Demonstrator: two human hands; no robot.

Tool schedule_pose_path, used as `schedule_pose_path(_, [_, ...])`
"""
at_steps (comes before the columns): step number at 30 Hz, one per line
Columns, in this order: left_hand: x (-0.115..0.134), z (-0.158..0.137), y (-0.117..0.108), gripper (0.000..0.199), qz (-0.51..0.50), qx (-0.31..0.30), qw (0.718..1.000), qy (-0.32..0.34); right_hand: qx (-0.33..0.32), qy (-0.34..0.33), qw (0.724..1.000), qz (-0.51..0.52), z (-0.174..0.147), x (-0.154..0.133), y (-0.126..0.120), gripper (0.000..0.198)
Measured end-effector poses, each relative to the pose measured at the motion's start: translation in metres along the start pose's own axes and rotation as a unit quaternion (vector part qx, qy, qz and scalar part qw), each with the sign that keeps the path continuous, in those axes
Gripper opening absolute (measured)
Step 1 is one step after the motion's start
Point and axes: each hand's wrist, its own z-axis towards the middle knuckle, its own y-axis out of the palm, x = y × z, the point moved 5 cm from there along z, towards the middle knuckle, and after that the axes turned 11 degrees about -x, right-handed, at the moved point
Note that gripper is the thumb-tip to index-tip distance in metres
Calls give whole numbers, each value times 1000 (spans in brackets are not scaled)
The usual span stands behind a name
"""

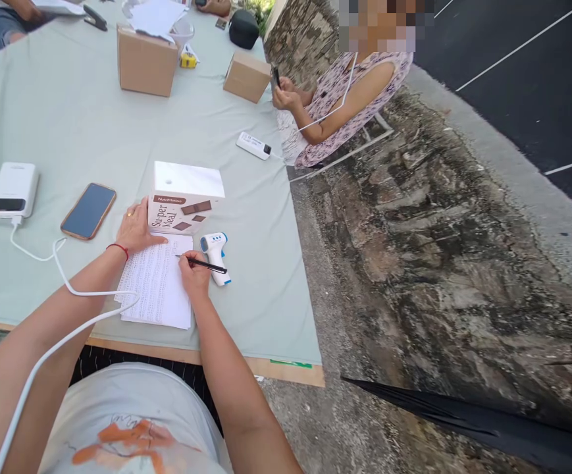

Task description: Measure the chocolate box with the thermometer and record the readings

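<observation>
My right hand [195,275] grips a black pen [209,266], its tip over a sheet of paper [160,289] filled with rows of small handwriting. The sheet tops a small stack near the table's front edge. My left hand [137,227] lies open, thumb stretched across the paper's upper edge and fingers against the left side of a white "Super Meal" box [187,197]. That box stands just behind the paper. Right beside my writing hand lies a white and blue infrared thermometer [215,257]. A white cable [93,293] crosses over my left forearm.
Left of the box lie a phone [89,210] and a white power bank [15,189] with the cable plugged in. Cardboard boxes [146,62] and a yellow tape measure [187,60] stand farther back. A seated person [345,105] holds a phone at the right edge, near a white device [254,145].
</observation>
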Motion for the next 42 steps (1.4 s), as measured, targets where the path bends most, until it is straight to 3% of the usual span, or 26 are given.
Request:
schedule_pose_path(36, [-2, 1, 1, 123, -5, 7, 1000, 9, 12, -3, 1000, 6, 1, 3, -1, 18])
schedule_pose_path(42, [-6, 3, 3, 105, -4, 21, 999, 32, 6, -7, 1000, -19, 2, 9, 0, 16])
